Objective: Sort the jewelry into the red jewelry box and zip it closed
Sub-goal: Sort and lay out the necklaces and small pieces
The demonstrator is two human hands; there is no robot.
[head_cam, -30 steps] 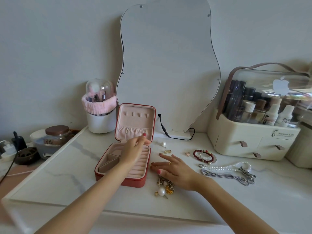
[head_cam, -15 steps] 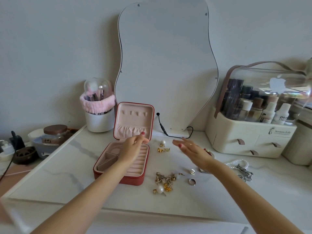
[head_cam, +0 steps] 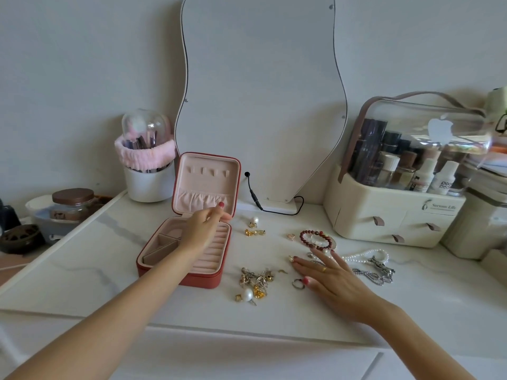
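The red jewelry box (head_cam: pixel 204 281) stands open on the white tabletop, its pink lid upright. My left hand (head_cam: pixel 201 231) reaches over the tray, fingertips touching the lid's lower edge near the hinge. My right hand (head_cam: pixel 329 278) lies flat on the table with fingers spread, its thumb beside a silver ring (head_cam: pixel 298 284). A tangle of gold earrings (head_cam: pixel 256 279) with a pearl (head_cam: pixel 248 294) lies between box and hand. Farther back are a pearl stud (head_cam: pixel 254 221), gold earrings (head_cam: pixel 255 232), a red bead bracelet (head_cam: pixel 314 239), a pearl necklace (head_cam: pixel 365 255) and a silver chain (head_cam: pixel 373 275).
A wavy mirror (head_cam: pixel 260 105) leans on the wall behind, its black cable (head_cam: pixel 255 198) trailing onto the table. A cream cosmetics organizer (head_cam: pixel 395 218) stands at the right, a white brush holder (head_cam: pixel 148 185) at the back left, and a brown-lidded jar (head_cam: pixel 72 204) beyond the left edge.
My right hand left the earring pile, swung up toward the back, then came down flat farther right by the rings and bracelet. My left hand stayed on the box.
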